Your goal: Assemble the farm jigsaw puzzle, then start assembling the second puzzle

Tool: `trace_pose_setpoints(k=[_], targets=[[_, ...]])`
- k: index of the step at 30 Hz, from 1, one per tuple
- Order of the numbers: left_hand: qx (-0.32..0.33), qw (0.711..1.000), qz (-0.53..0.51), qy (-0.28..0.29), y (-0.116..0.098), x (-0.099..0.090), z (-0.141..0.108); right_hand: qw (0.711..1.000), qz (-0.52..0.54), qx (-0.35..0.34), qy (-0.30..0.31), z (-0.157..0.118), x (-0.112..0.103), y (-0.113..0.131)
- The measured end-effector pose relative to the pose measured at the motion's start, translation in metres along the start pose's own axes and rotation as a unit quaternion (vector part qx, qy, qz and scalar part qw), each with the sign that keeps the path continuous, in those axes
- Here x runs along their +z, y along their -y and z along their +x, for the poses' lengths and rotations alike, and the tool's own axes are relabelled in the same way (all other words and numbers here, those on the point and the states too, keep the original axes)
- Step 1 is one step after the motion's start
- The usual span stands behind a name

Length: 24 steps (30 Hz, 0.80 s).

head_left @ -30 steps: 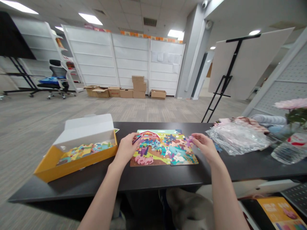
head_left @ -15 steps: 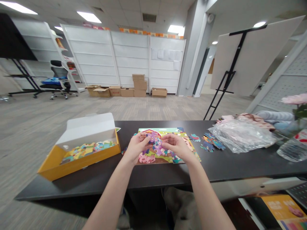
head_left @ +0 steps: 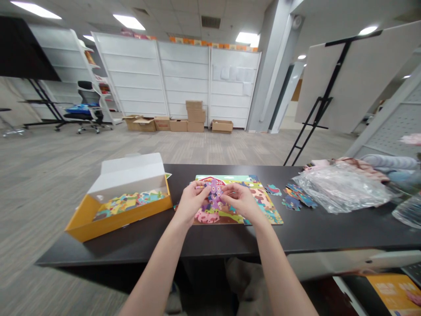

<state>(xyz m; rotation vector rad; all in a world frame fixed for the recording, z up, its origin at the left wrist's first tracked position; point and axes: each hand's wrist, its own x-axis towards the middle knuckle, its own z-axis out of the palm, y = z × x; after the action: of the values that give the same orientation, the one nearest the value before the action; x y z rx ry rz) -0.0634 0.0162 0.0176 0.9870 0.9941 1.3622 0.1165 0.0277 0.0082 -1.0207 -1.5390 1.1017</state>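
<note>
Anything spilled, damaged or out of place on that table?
Nothing looks spilled or damaged. Untidy, though: crumpled clear plastic on the right of the table, and loose puzzle pieces lying apart from the puzzle, between it and that plastic.

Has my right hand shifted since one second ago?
Yes: leftward, judged against the puzzle on the table. The right hand was at its right edge; now it is over the puzzle, near the left hand.

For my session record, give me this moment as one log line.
left hand: holding purple jigsaw pieces; right hand: holding same pieces; beneath: farm jigsaw; left side: open yellow box; right side: loose pieces
</note>
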Motion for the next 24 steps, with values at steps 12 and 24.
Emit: trace_pose_setpoints(k=[12, 24], targets=[[0.036, 0.998, 0.031, 0.028, -0.003, 0.000, 0.002, 0.999, 0.025, -0.022, -0.004, -0.006, -0.018, 0.005], [0.050, 0.989, 0.101, 0.092, 0.003, 0.002, 0.000, 0.995, 0.061, -0.001, -0.078, -0.011, -0.027, 0.010]])
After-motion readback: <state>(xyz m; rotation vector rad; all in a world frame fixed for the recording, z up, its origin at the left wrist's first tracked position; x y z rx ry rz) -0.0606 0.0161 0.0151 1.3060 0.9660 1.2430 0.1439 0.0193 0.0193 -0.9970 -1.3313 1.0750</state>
